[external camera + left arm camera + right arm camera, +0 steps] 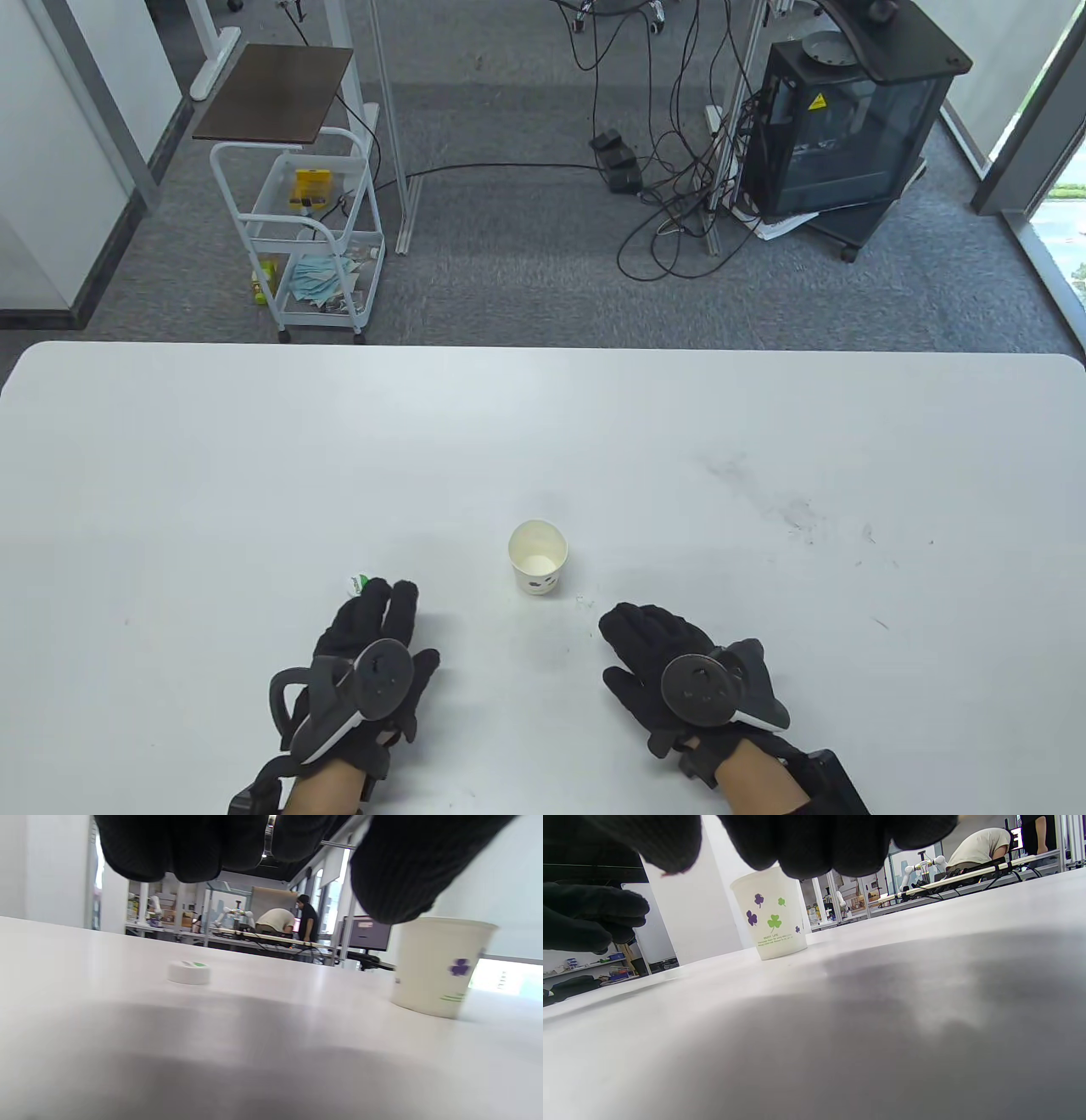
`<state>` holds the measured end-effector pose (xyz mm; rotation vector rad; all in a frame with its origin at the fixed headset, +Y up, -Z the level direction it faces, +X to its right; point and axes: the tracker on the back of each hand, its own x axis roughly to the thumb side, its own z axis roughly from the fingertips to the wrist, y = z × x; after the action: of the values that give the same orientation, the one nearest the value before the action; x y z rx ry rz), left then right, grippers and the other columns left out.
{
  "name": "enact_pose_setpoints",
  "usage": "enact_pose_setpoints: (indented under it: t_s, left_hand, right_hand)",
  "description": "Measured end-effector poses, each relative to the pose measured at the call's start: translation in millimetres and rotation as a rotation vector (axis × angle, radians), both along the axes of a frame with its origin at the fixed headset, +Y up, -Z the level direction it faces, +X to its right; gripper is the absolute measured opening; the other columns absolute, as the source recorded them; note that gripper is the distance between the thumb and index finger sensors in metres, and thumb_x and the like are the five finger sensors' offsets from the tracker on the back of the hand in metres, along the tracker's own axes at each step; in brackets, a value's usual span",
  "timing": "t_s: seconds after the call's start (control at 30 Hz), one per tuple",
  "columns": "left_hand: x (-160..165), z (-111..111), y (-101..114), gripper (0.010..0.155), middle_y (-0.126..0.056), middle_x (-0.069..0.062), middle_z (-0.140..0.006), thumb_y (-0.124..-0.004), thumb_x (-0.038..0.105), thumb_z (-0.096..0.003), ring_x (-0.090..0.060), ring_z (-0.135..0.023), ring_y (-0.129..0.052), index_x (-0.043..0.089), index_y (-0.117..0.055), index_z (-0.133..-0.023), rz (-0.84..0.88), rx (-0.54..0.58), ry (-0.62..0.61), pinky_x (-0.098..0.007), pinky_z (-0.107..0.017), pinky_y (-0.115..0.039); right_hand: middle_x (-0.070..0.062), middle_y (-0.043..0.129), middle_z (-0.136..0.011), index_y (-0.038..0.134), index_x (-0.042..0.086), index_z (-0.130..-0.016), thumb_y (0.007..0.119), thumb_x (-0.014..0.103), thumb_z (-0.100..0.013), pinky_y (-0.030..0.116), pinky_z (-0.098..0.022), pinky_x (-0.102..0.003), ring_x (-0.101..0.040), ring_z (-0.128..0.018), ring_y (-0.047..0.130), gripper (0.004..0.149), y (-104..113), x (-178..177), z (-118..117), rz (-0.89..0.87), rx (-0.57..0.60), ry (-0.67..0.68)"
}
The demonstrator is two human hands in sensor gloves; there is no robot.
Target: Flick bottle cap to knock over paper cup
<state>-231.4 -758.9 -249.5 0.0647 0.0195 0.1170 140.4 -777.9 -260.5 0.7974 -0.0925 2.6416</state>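
A white paper cup (537, 560) with clover prints stands upright near the table's front middle. It also shows in the left wrist view (441, 967) and the right wrist view (772, 914). A white bottle cap (356, 583) with green print lies flat on the table to the cup's left, also seen in the left wrist view (188, 971). My left hand (382, 607) lies palm down with its fingertips just short of the cap, holding nothing. My right hand (636, 628) rests palm down to the right of the cup, a short gap from it, holding nothing.
The white table (254, 467) stretches wide beyond the cup, with faint dark scuffs (802, 518) at the right. Past the far edge, on the floor, are a white cart (310, 238), cables and a black cabinet (848, 136).
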Motion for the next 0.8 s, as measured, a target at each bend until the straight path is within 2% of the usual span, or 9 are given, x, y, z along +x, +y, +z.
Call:
enact_pose_setpoints:
  t_s: [0.1,0.17,0.23,0.43,0.63,0.7,0.8]
  left_hand:
    - [-21.8,-9.3,-3.4,0.085,-0.047,-0.013,-0.117,-0.087,0.056,-0.0430,-0.039,-0.101,-0.065,0.028,-0.044,-0.111,0.005,-0.041,0.100,-0.053,-0.069,-0.067]
    - [-30.5,-16.2,-7.1,0.086,-0.048,-0.013,-0.117,-0.089,0.055,-0.0417,-0.038,-0.100,-0.067,0.028,-0.045,-0.111,-0.039,-0.106,0.156,-0.053,-0.069,-0.068]
    - [-35.0,-24.0,-8.9,0.087,-0.048,-0.013,-0.117,-0.089,0.055,-0.0418,-0.036,-0.099,-0.070,0.027,-0.044,-0.111,-0.071,-0.163,0.171,-0.052,-0.068,-0.069]
    - [-29.0,-56.0,-10.7,0.083,-0.056,-0.011,-0.115,-0.088,0.054,-0.0421,-0.023,-0.081,-0.087,0.028,-0.047,-0.110,-0.069,-0.193,0.190,-0.046,-0.062,-0.078]
    - [-25.7,-89.9,-28.9,0.072,-0.064,-0.010,-0.111,-0.083,0.053,-0.0445,-0.023,-0.077,-0.089,0.033,-0.055,-0.108,-0.104,-0.312,0.215,-0.044,-0.060,-0.078]
    - [-24.9,-92.0,-32.2,0.061,-0.071,-0.006,-0.106,-0.081,0.051,-0.0456,-0.021,-0.073,-0.087,0.035,-0.066,-0.102,-0.128,-0.278,0.223,-0.044,-0.060,-0.078]
    - [-21.0,-88.9,-31.9,0.060,-0.077,-0.004,-0.100,-0.083,0.050,-0.0448,-0.019,-0.070,-0.090,0.033,-0.069,-0.100,-0.137,-0.241,0.172,-0.043,-0.058,-0.080]
  right_hand:
    - [-0.015,0.068,-0.106,0.063,0.017,-0.106,0.078,0.046,-0.052,0.060,-0.068,-0.059,-0.044,-0.096,0.069,0.063,1.1,0.5,-0.9,-0.020,-0.005,0.010]
    - [-0.015,0.068,-0.106,0.063,0.017,-0.106,0.078,0.046,-0.052,0.060,-0.068,-0.059,-0.044,-0.095,0.070,0.063,2.0,-0.3,-1.1,-0.046,-0.012,0.025]
    - [-0.015,0.068,-0.106,0.063,0.017,-0.105,0.078,0.046,-0.052,0.060,-0.068,-0.059,-0.044,-0.095,0.070,0.063,1.8,-1.7,-1.7,-0.061,-0.014,0.033]
    - [-0.015,0.069,-0.106,0.063,0.017,-0.105,0.078,0.046,-0.052,0.060,-0.067,-0.059,-0.044,-0.095,0.070,0.062,-0.1,-3.6,-3.6,-0.064,-0.030,0.038]
    - [-0.016,0.070,-0.105,0.064,0.017,-0.105,0.078,0.046,-0.052,0.061,-0.067,-0.058,-0.043,-0.094,0.071,0.062,3.1,4.7,-4.7,-0.083,-0.027,0.008]
    - [-0.016,0.070,-0.105,0.064,0.017,-0.105,0.078,0.046,-0.052,0.061,-0.067,-0.058,-0.044,-0.094,0.072,0.062,3.0,6.5,-5.4,-0.081,-0.030,0.001]
    - [-0.016,0.070,-0.105,0.064,0.017,-0.105,0.078,0.046,-0.052,0.061,-0.067,-0.058,-0.043,-0.094,0.072,0.062,3.4,9.0,-6.5,-0.084,-0.031,-0.010]
